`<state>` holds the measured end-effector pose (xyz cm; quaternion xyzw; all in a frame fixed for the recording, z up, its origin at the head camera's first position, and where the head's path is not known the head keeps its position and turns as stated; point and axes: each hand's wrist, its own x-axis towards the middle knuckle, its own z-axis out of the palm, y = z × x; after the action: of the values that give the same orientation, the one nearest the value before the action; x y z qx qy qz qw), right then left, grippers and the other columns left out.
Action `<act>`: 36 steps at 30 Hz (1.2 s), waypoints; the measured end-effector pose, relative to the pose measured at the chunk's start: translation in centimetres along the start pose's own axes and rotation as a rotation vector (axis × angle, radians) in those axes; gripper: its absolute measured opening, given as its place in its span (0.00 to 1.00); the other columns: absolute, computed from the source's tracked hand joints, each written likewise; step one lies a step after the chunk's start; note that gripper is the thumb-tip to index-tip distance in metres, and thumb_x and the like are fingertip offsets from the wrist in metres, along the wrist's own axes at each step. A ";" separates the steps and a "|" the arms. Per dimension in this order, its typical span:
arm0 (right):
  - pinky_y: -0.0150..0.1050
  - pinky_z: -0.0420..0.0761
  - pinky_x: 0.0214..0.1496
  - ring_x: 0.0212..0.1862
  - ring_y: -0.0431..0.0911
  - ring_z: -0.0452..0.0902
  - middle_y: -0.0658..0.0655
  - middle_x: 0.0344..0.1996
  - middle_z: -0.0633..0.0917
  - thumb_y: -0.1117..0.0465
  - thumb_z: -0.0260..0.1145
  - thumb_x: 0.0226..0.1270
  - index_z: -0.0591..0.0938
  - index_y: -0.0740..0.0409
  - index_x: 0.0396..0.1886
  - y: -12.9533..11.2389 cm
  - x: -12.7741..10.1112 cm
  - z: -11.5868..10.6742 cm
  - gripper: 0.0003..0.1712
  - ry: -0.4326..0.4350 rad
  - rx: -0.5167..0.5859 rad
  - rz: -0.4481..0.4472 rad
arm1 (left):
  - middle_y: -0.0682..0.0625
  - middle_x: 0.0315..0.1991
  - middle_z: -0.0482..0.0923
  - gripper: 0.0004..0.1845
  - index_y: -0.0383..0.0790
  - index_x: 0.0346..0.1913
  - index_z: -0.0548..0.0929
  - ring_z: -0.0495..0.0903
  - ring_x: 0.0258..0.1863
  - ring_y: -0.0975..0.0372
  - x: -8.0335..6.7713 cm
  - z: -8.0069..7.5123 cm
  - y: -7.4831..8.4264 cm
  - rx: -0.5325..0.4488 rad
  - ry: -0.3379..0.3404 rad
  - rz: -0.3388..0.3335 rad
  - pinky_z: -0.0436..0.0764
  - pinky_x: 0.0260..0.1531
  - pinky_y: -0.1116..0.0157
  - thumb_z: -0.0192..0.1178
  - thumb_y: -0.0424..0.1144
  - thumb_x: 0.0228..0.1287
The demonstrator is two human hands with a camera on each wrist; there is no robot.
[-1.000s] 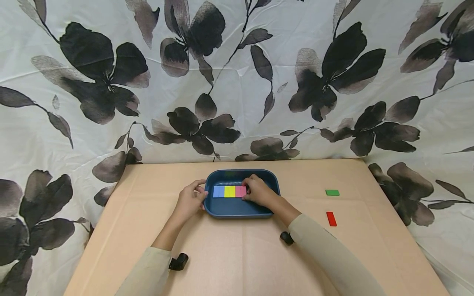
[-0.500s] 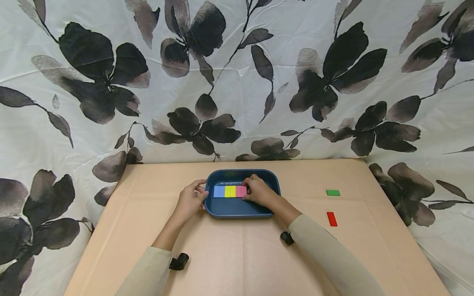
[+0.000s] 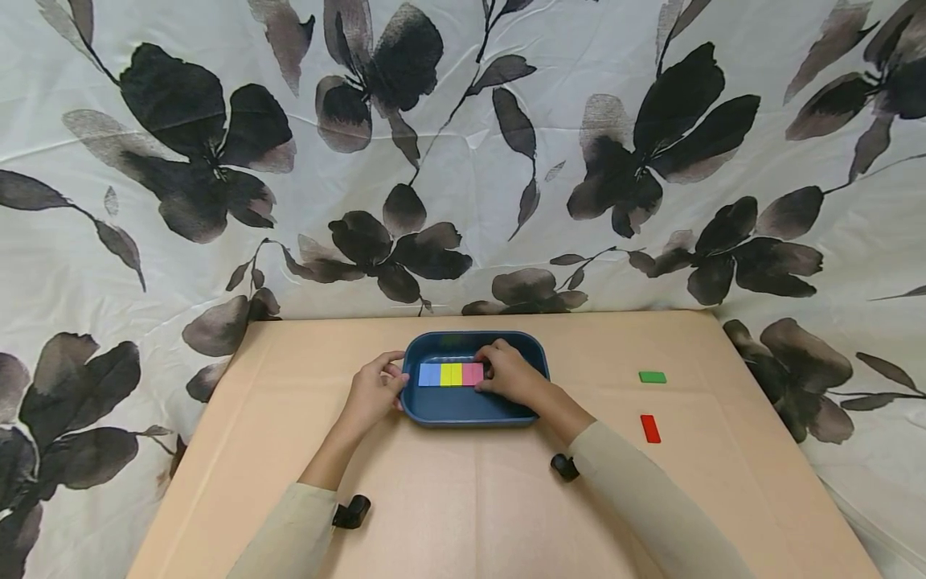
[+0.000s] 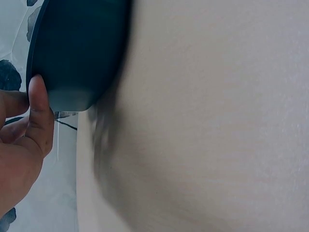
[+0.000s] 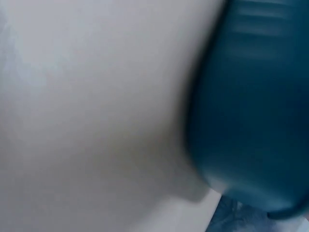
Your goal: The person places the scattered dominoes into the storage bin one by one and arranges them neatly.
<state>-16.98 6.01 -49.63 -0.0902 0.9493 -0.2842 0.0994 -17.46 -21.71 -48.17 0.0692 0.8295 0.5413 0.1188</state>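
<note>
Head view: a row of tiles (image 3: 451,375), blue, yellow and pink, lies inside the tray (image 3: 470,412), its long axis running left to right across the person. The right hand (image 3: 509,375) sits at the pink end, fingers curled against that tile as if pinching it. The left hand (image 3: 374,392) grips the tray's left rim, just beside the blue end but outside the tray. So the right hand is the one on the row. A green tile (image 3: 652,377) and a red tile (image 3: 649,429) lie well apart to the right on the surface (image 3: 463,507), with bare room between them and the tray.

Left wrist view: the thumb (image 4: 39,113) presses the tray's outer wall (image 4: 79,48).

Right wrist view: only the blurred tray wall (image 5: 256,111); the hand does not show.
</note>
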 end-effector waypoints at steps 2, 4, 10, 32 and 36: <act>0.34 0.84 0.42 0.37 0.41 0.75 0.58 0.44 0.78 0.57 0.81 0.59 0.82 0.61 0.59 0.1 -0.3 -0.9 0.30 0.000 0.019 -0.012 | 0.39 0.41 0.76 0.24 0.32 0.68 0.76 0.78 0.17 0.61 0.0 0.1 0.1 0.001 0.001 -0.003 0.89 0.22 0.51 0.62 0.27 0.71; 0.32 0.84 0.43 0.37 0.41 0.76 0.58 0.44 0.79 0.57 0.81 0.59 0.82 0.61 0.60 0.3 -0.7 -1.9 0.30 0.004 0.030 -0.036 | 0.40 0.41 0.76 0.23 0.32 0.68 0.76 0.78 0.17 0.61 0.1 0.2 0.1 0.004 0.002 -0.007 0.89 0.23 0.51 0.62 0.27 0.71; 0.33 0.87 0.45 0.41 0.42 0.79 0.60 0.50 0.81 0.60 0.79 0.61 0.81 0.64 0.62 0.8 -2.7 -5.2 0.30 0.055 0.087 -0.128 | 0.40 0.41 0.76 0.23 0.32 0.68 0.76 0.78 0.17 0.62 0.1 0.3 0.2 0.005 0.010 -0.009 0.89 0.23 0.51 0.62 0.27 0.71; 0.27 0.86 0.45 0.43 0.44 0.82 0.59 0.46 0.86 0.60 0.79 0.62 0.83 0.56 0.58 11.3 -16.1 -9.8 0.25 0.290 0.171 0.038 | 0.38 0.40 0.77 0.24 0.31 0.68 0.76 0.79 0.17 0.60 -1.0 -0.3 0.5 0.024 -0.022 0.006 0.89 0.24 0.49 0.62 0.26 0.70; 0.24 0.84 0.45 0.42 0.42 0.80 0.60 0.46 0.87 0.58 0.79 0.62 0.83 0.59 0.59 12.2 -18.9 -9.5 0.27 0.254 0.197 0.101 | 0.39 0.40 0.77 0.24 0.31 0.67 0.76 0.79 0.17 0.59 -1.3 -0.8 0.5 0.027 -0.035 -0.001 0.89 0.23 0.49 0.62 0.26 0.70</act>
<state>-2.39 25.27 -46.04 0.0045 0.9251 -0.3797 0.0009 -16.42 -22.49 -47.21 0.0798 0.8345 0.5290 0.1323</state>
